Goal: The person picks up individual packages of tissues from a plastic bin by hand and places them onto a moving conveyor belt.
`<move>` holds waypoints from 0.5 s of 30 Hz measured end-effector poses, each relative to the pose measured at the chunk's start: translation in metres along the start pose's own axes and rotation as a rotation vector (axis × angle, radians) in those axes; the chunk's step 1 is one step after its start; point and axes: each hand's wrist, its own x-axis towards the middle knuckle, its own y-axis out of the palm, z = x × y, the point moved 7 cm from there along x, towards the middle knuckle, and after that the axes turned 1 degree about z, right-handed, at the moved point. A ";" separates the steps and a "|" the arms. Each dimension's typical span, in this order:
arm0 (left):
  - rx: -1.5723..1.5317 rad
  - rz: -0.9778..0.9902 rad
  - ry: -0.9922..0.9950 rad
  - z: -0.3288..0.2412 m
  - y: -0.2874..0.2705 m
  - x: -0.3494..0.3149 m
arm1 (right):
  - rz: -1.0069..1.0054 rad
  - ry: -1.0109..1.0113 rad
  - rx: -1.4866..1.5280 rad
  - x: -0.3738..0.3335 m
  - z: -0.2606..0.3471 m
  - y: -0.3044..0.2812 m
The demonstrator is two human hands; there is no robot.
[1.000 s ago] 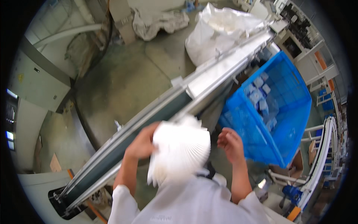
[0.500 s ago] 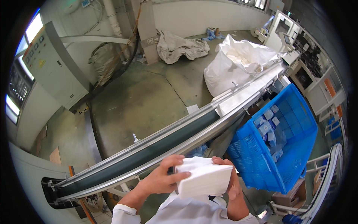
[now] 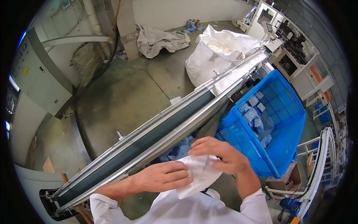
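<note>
A stack of white paper sheets (image 3: 203, 172), like tissues, is held in front of my chest, one flat face turned up and slightly tilted. Its left edge is gripped by my left hand (image 3: 167, 176), fingers closed over the top. My right hand (image 3: 225, 155) lies across the upper right part of the stack, fingers bent over the paper and a little smeared by motion. Whether it grips or only touches the sheets I cannot tell. Both hands are just on the near side of a green conveyor belt (image 3: 149, 141) with metal rails.
To the right stands a big blue crate (image 3: 285, 112) with several small blue-and-white packs (image 3: 257, 110). A white bulk bag (image 3: 201, 61) sits beyond the conveyor. Machinery (image 3: 289, 63) stands at the far right, a grey cabinet (image 3: 43, 74) at the left. Blue-and-white packs (image 3: 181, 149) lie under the belt.
The paper stack has turned from showing its layered edge to showing a flat face. My right hand has moved from its right side onto its top. The whole view has shifted slightly right.
</note>
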 end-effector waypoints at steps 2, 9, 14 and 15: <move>0.015 0.000 0.039 -0.002 -0.006 0.010 | 0.060 0.050 -0.066 0.009 0.007 0.011; 0.026 0.081 0.046 0.000 -0.019 0.015 | 0.104 0.146 -0.306 0.006 0.010 0.001; -0.002 0.024 0.017 0.004 -0.029 0.012 | -0.094 -0.031 -0.257 -0.023 0.010 -0.021; -0.010 0.001 0.012 0.004 -0.031 0.011 | -0.139 -0.048 -0.221 -0.031 0.008 -0.024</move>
